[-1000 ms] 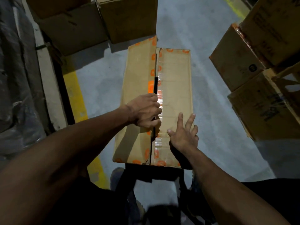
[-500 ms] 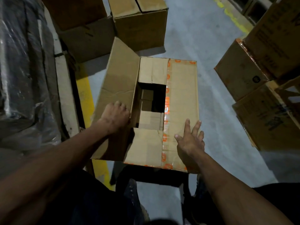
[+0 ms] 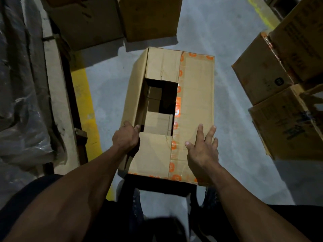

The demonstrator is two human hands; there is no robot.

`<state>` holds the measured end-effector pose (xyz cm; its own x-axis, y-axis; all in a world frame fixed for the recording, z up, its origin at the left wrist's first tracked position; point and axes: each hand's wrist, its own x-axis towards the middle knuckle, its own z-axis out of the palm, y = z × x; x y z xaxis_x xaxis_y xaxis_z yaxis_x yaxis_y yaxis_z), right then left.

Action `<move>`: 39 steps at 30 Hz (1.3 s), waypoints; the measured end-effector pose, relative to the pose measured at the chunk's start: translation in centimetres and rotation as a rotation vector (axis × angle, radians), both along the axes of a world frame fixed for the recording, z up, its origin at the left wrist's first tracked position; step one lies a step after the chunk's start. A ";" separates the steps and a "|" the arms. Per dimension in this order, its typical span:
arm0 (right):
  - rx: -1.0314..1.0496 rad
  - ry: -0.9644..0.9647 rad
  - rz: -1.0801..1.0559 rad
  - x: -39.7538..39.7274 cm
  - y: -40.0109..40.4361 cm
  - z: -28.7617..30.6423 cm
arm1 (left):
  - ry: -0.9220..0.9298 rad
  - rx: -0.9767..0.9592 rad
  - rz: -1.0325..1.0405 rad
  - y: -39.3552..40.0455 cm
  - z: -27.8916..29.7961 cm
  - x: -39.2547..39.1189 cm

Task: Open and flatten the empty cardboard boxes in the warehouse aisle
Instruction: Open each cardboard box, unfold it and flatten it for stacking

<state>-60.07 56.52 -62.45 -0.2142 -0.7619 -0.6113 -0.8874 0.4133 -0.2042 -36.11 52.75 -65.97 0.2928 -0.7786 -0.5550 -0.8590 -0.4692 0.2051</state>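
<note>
Cardboard box (image 3: 192, 105) sits in the middle of the frame on the grey floor (image 3: 236, 145), its top half open. The left hand (image 3: 126, 139) curls its fingers over the left wall's top edge — probably folding that long flap down outside, though the flap itself is hard to see. The right hand (image 3: 202, 151) lies flat with fingers spread on the taped right flap (image 3: 197, 81), seemingly to steady the box. More boxes (image 3: 283, 119) crowd the right edge.

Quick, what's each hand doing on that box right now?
Left hand: gripping the left long flap of the cardboard box, thumb hooked over its edge.
Right hand: open, fingers spread flat on the taped right flap.
</note>
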 end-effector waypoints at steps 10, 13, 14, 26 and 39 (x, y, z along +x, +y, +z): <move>-0.317 -0.012 0.566 1.0 -0.9 0.3 | -0.173 -0.217 -0.095 1.1 -1.7 -0.2; -0.395 -0.012 0.928 1.9 -4.2 -0.4 | -0.178 -0.221 -0.092 0.9 -1.9 -0.1; -0.376 0.025 1.024 2.0 -5.2 -0.6 | -0.177 -0.218 -0.087 0.9 -2.0 -0.1; -0.425 0.271 1.160 0.8 -7.2 8.4 | -0.087 -0.116 -0.033 0.6 -1.0 0.0; -0.098 0.435 0.334 -7.1 -4.1 5.6 | -0.067 -0.034 0.036 0.4 -0.4 -0.5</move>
<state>-67.15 52.46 -56.83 -0.1679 -0.8807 -0.4430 -0.9780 0.0923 0.1872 -36.63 53.15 -66.33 0.3561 -0.7853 -0.5065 -0.8542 -0.4934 0.1644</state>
